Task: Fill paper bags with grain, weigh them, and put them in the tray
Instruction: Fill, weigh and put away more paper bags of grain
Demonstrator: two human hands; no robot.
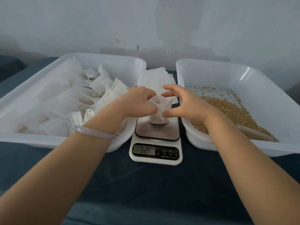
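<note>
A small white paper bag (159, 109) with grain in its bottom stands on the platform of a white digital scale (156, 137), its top spread wide. My left hand (138, 101) pinches the bag's left rim. My right hand (181, 103) pinches the right rim between thumb and fingers. The scale's display (144, 150) shows digits I cannot read for sure. A white tray (48, 138) on the left holds several filled bags (68, 101). A second white tray (203, 143) on the right holds loose grain (227, 111).
A stack of flat unfilled bags (157, 78) lies behind the scale, between the two trays. Everything sits on a dark blue cloth surface (146, 192). A pale wall rises close behind the trays. A clear scoop (256, 132) lies in the grain tray's near corner.
</note>
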